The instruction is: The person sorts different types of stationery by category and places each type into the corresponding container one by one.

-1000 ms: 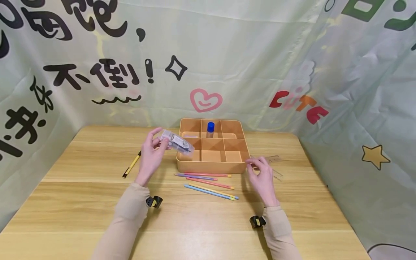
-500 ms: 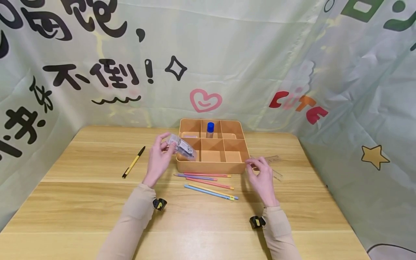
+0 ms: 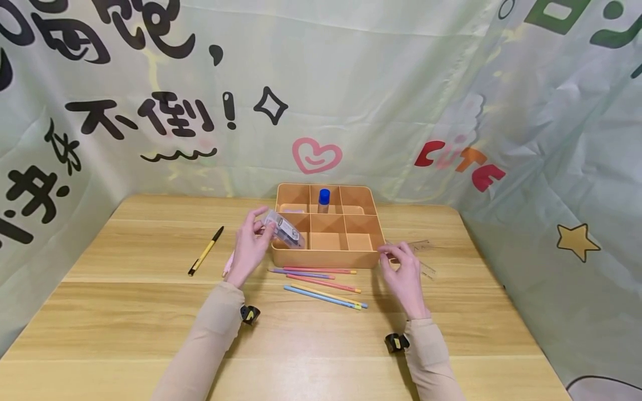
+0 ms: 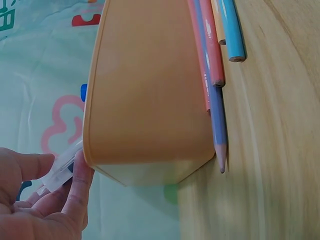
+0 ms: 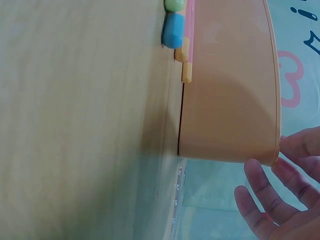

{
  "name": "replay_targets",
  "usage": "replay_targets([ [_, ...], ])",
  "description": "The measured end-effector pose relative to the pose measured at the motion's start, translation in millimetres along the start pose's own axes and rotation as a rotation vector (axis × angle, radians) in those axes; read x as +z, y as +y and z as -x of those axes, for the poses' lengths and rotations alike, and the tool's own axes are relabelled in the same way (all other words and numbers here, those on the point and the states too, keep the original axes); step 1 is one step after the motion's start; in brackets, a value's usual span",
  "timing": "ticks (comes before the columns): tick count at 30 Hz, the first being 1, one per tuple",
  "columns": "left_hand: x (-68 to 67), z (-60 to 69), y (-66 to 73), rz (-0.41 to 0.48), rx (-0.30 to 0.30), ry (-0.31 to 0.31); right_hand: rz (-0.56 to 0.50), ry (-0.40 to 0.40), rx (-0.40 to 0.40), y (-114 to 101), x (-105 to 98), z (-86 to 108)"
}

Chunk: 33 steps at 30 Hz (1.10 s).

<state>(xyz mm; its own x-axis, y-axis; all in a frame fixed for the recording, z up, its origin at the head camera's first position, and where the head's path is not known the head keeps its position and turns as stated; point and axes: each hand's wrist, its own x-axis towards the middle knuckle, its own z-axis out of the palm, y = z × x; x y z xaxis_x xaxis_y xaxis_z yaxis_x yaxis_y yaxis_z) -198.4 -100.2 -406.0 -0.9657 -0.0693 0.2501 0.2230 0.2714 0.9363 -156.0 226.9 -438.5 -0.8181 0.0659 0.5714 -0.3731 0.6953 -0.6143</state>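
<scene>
On tabletop (image 3: 311, 356), tan organizer (image 3: 326, 258) is set near back edge; its front right corner is pinched by right hand (image 3: 405, 275). Clear pack (image 3: 287, 229) is gripped by left hand (image 3: 249, 245), tilted at organizer's front left compartment. Pencils (image 3: 321, 282) are laid before organizer's front edge. Blue-capped tube (image 3: 324, 199) is stood back middle.

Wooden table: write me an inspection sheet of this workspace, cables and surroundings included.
Surface: light wood-grain tabletop.
Job's things: tan six-compartment box; clear plastic package, tilted at its front-left compartment; blue-capped cylinder, back-middle.
Clutter: five slim coloured pencils before the box; yellow-black pen, left; transparent rulers, right.
Hands: left hand pinches the package; right hand grips the box's front-right corner.
Cables: nothing seen.
Surroundings: pale green printed fabric backdrop.
</scene>
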Motion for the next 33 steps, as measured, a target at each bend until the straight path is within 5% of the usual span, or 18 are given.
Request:
replay_targets([
  [20, 5.3, -0.6, -3.3, -0.166, 0.072, 0.055, -0.008, 0.007, -0.012, 0, 0, -0.2],
  [26, 1.3, 1.0, -8.1, -0.101, 0.039, 0.01, -0.009, 0.001, -0.009, -1, 0, -0.5],
  [33, -2.8, 2.4, -13.1, -0.125, 0.018, -0.043, -0.009, -0.006, 0.008, -1, 1, 0.2],
])
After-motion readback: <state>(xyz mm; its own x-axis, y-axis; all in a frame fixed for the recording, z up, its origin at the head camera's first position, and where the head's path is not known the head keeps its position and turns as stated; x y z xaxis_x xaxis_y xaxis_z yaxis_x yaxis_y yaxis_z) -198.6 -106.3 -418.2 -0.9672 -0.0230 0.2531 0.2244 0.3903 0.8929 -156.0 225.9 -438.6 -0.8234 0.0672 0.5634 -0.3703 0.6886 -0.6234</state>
